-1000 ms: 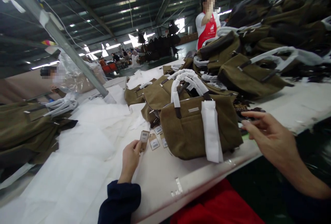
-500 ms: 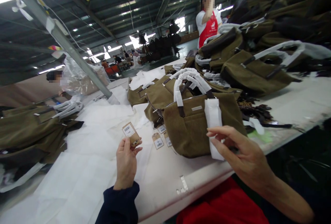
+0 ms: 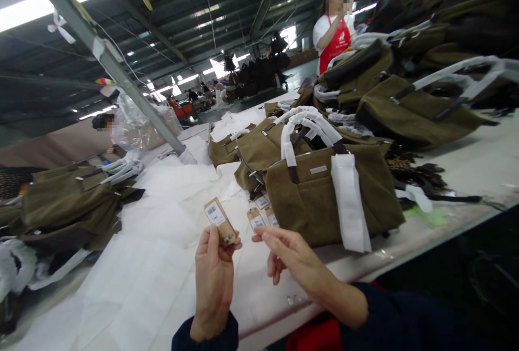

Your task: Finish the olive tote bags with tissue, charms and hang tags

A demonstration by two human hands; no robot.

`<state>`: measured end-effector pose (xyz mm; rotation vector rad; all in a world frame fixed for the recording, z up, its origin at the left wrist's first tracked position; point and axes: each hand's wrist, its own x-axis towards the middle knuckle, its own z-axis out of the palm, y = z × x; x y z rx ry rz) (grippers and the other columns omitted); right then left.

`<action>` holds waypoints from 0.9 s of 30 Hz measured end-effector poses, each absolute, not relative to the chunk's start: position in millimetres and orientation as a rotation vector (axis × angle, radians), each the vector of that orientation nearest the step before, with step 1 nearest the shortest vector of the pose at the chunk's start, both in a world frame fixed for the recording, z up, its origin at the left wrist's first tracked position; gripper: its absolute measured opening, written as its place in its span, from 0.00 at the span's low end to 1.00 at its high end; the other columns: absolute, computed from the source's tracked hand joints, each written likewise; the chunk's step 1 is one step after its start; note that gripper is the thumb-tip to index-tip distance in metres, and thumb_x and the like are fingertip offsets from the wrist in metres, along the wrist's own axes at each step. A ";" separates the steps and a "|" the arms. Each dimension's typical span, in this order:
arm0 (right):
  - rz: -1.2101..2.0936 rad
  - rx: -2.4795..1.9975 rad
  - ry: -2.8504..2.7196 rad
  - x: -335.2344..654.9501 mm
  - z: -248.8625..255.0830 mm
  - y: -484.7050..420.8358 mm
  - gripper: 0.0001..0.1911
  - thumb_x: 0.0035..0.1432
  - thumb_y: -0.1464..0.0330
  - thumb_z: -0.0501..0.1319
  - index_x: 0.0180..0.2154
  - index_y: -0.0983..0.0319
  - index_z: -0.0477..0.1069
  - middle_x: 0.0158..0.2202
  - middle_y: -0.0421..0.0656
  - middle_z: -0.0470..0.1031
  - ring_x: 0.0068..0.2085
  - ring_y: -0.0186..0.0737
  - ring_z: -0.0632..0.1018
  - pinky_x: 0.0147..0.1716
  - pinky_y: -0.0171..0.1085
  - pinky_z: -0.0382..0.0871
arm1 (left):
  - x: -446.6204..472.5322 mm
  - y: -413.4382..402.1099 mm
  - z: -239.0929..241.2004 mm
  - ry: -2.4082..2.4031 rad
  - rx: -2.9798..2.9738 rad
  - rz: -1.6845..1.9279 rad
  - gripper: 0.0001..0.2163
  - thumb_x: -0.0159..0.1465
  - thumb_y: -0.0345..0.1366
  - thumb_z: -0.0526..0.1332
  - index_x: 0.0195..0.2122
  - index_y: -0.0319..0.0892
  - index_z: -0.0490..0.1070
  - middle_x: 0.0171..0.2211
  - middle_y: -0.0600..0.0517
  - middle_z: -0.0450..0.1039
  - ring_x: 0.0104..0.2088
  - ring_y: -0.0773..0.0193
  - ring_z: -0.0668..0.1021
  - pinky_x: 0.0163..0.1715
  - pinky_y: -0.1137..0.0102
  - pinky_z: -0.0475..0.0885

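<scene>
My left hand (image 3: 213, 278) is closed on a small stack of brown cardboard tags (image 3: 220, 221), the top one bearing a white barcode label. Just right of it, my right hand (image 3: 302, 259) hovers over the table with thumb and forefinger stretched toward the stack, holding nothing visible. Behind my right hand stands an olive handbag (image 3: 302, 205) with white-wrapped handles (image 3: 288, 148). A white-wrapped strap (image 3: 351, 202) hangs down its front. Several loose tags (image 3: 255, 217) lie at the bag's left side, partly hidden by my fingers.
Sheets of white wrapping (image 3: 133, 264) cover the left of the table. More olive bags lie at the left (image 3: 68, 194) and in a heap at the right (image 3: 413, 110). A grey slanted pole (image 3: 133, 86) rises at the back left. A co-worker in a red apron (image 3: 338, 40) stands behind.
My right hand has moved left, away from the wrapped strap, to beside the tags in my left hand. The view has shifted slightly. My left hand still holds the tags.
</scene>
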<state>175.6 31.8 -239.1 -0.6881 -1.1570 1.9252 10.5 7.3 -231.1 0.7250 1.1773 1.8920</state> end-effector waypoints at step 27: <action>1.709 -0.411 -1.139 188.9 -202.8 79.3 0.18 0.62 0.58 0.62 0.45 0.65 0.78 0.30 0.44 0.77 0.26 0.28 0.75 0.24 0.26 0.69 | 4.5 -0.6 -276.2 1.163 0.421 1.845 0.08 0.63 0.36 0.65 0.43 0.45 0.71 0.52 0.48 0.73 0.42 0.64 0.79 0.39 0.70 0.77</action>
